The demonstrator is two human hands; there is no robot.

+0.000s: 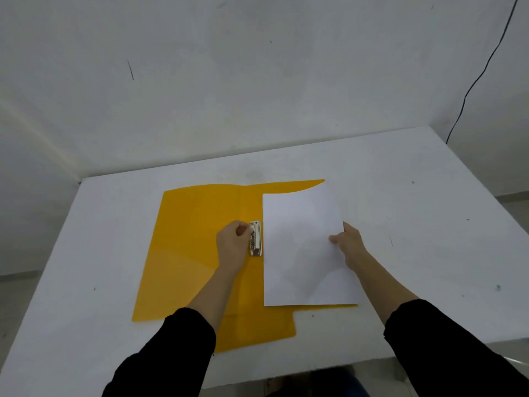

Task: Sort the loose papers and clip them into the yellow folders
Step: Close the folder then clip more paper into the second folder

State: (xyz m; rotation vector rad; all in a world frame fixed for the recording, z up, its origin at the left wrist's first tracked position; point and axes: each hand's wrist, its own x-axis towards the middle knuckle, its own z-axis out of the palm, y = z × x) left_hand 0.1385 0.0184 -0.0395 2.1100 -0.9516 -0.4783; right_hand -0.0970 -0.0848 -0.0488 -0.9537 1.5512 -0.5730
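A yellow folder lies open and flat on the white table. A metal clip sits along its spine near the middle. My left hand is closed on the clip's lever from the left. A stack of white paper rests on the folder's right half, its left edge next to the clip. My right hand pinches the paper's right edge, thumb on top. Another yellow folder edge pokes out below the open one, toward me.
The white table ends just in front of my sleeves and drops off at left and right. A white wall stands close behind it. A thin black cable hangs down the wall at the far right.
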